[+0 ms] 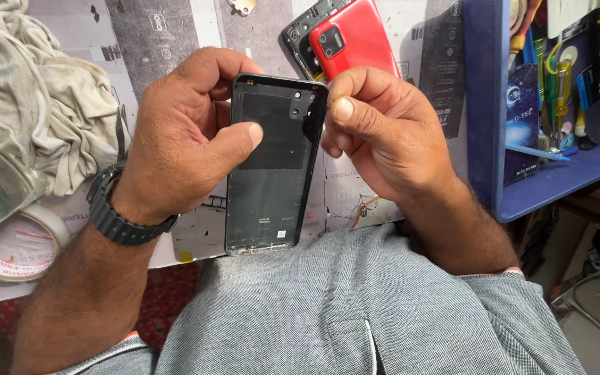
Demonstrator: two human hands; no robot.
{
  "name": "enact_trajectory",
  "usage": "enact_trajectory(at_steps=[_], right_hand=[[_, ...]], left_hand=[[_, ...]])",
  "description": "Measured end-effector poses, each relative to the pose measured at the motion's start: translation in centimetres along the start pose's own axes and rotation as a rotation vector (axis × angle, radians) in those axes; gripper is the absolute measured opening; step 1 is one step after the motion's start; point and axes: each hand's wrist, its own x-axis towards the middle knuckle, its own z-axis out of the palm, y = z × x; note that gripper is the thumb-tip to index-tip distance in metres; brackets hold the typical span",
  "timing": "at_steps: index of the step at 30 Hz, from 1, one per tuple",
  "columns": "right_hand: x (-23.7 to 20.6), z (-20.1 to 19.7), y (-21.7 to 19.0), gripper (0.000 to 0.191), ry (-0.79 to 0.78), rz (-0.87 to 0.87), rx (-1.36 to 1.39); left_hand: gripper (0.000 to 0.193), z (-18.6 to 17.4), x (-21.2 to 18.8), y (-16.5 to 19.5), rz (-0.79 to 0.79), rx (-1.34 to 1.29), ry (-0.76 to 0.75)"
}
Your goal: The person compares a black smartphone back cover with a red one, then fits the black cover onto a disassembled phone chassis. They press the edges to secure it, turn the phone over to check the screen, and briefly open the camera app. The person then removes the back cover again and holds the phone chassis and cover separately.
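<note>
My left hand grips a black phone back cover from its left side, thumb pressed across the inner face. The cover stands upright over the bench edge, camera cutouts at its top right. My right hand pinches the cover's top right corner with thumb and fingers curled. A black watch sits on my left wrist.
A red phone back lies over a dark phone frame at the top. A crumpled grey cloth and a tape roll sit at left. A blue tray with screwdrivers and an adhesive tube stands at right.
</note>
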Motion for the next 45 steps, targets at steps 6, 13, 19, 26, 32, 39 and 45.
enact_trajectory(at_steps=[6,13,19,26,32,39,45], right_hand=[[-0.1,0.8,0.6,0.008,0.095,-0.178,-0.451],[0.2,1.9,0.4,0.012,0.123,-0.515,-1.164],[0.2,2.0,0.2,0.014,0.116,-0.526,-1.266],[0.2,2.4,0.0,0.016,0.132,-0.64,-1.343],[0.4,2.6,0.2,0.015,0.169,-0.72,-1.367],[0.2,3.0,0.5,0.019,0.227,-0.778,-1.5],[-0.4,3.3,0.8,0.021,0.226,-0.816,-1.643]], left_hand=[[0.029,-0.3,0.2,-0.4,0.003,0.049,-0.02],[0.026,-0.1,0.4,-0.1,0.0,0.078,-0.016],[0.026,0.1,0.3,-0.1,0.009,0.217,-0.001],[0.027,0.3,0.5,-0.4,0.045,0.213,-0.019],[0.03,0.2,0.5,-0.6,0.065,0.238,-0.03],[0.029,0.2,0.6,-0.9,0.089,0.209,-0.041],[0.027,0.2,0.4,-0.9,0.042,0.074,-0.028]])
